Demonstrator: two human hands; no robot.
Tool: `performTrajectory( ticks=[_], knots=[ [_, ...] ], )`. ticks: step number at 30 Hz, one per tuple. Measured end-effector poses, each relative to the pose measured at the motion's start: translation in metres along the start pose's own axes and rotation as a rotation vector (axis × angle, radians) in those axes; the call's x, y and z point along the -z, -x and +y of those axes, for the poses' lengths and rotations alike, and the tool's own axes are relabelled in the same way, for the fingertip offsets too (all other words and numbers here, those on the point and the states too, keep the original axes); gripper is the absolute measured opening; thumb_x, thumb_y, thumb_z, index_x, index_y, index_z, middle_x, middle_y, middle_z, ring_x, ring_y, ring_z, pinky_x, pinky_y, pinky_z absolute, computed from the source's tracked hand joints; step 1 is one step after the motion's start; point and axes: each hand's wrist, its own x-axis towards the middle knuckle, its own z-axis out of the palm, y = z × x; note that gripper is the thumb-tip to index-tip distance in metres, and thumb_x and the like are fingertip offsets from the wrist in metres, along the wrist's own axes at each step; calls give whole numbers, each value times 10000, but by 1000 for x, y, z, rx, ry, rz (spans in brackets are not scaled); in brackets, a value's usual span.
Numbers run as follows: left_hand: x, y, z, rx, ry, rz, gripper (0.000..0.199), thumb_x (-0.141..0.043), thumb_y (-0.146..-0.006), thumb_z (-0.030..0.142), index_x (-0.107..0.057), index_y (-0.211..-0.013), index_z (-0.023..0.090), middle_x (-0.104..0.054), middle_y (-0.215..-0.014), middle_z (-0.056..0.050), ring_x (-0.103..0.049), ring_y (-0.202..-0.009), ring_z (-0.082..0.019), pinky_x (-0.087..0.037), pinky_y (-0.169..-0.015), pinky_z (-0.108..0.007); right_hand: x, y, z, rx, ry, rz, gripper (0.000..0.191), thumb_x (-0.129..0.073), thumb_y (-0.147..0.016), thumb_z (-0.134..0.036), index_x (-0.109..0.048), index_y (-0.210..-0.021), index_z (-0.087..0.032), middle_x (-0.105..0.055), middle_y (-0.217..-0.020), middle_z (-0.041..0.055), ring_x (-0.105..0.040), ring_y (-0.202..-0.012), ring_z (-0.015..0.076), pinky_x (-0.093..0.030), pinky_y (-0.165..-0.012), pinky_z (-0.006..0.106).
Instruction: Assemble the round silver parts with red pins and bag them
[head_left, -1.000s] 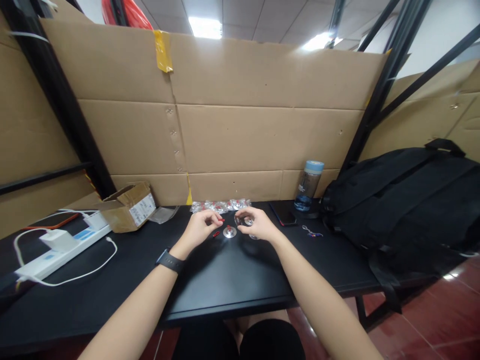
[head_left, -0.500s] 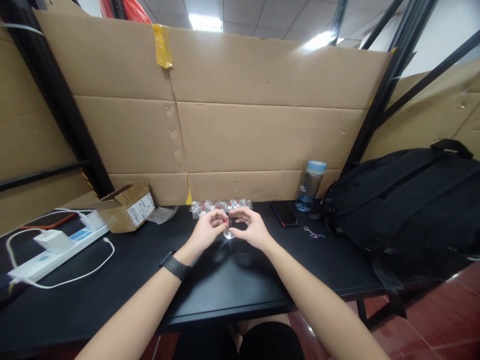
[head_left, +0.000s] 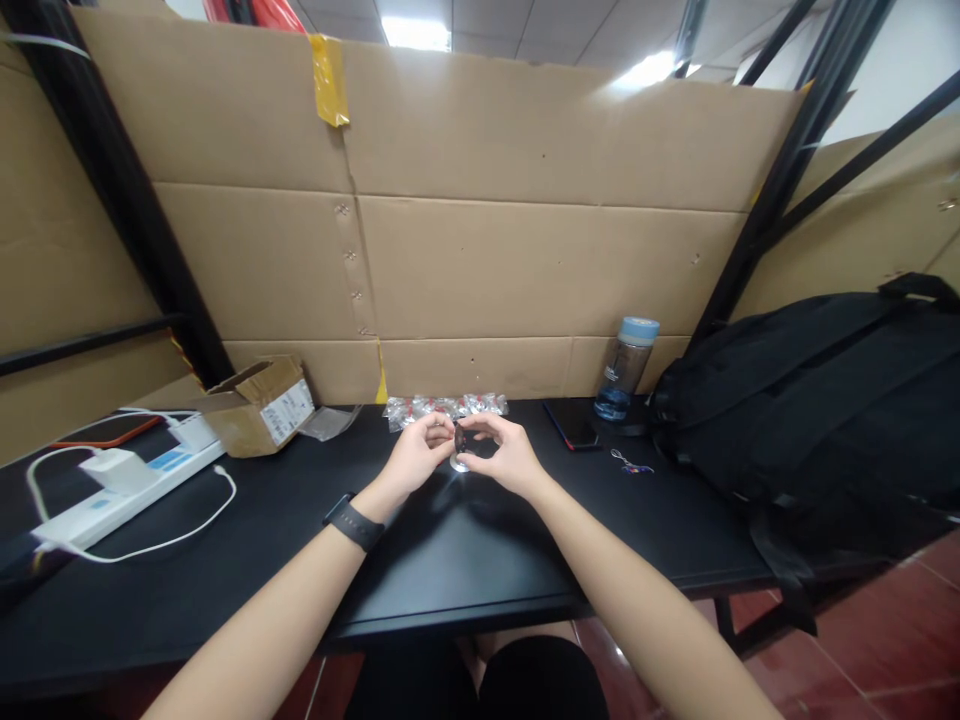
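Over the middle of the black table, my left hand (head_left: 417, 450) and my right hand (head_left: 501, 452) meet around a small dark, round piece (head_left: 460, 437). The thumb and fingertips of my right hand grip its lower and upper edges. Closed in a pinch at its left side, my left hand hides whatever lies between its fingertips. Just under the piece shows a shiny silver round base (head_left: 459, 464); whether the two are joined I cannot tell. Several clear plastic packets with red bits (head_left: 442, 406) lie in a row directly behind my hands.
At left are a white power strip (head_left: 127, 505) with a charger and cable, and an open cardboard box (head_left: 259, 405) beside a clear bag (head_left: 328, 423). At right lie a phone (head_left: 571, 427), a keychain (head_left: 631, 463), a water bottle (head_left: 626, 370) and a black backpack (head_left: 817, 400). Cardboard (head_left: 525, 260) walls the back.
The dark piece has turned, so more of its round face shows between my hands. Both hands stay nearly in place, and the view has shifted slightly.
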Motion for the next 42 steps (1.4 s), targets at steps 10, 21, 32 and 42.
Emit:
performTrajectory(
  ticks=[10,21,32,42],
  knots=[
    [-2,1,1,15,40,-12,377,-791,-748,393,-514,-920,205,-727,-841,-21,-733,-789,-191,-553,-706,-280,8,-3,6,-82,-9,-60,242,-802,-782,-417,-714,-873,-211,-768,-1055,69,-738,-925,230,-592,-844,355],
    [-3,3,-2,-23,-73,6,283,-747,-806,329,-536,-945,202,-724,-831,-20,-715,-769,-177,-529,-718,-275,7,-1,4,8,305,-118,88,-641,-885,-232,-722,-861,-211,-741,-922,47,-687,-812,176,-537,-740,276],
    [-7,5,3,-149,-239,-33,281,-544,-975,403,-604,-1177,216,-672,-1190,-78,-643,-1096,-211,-513,-918,-317,11,-2,10,30,313,-88,53,-667,-826,-175,-702,-806,-209,-680,-887,16,-629,-777,156,-488,-731,260],
    [0,7,12,-148,-357,-176,198,-691,-854,321,-694,-1014,205,-728,-990,-40,-669,-924,-202,-507,-889,-320,21,-6,10,40,317,-58,68,-664,-798,-151,-688,-757,-199,-615,-893,18,-590,-808,159,-462,-728,262]
  ],
)
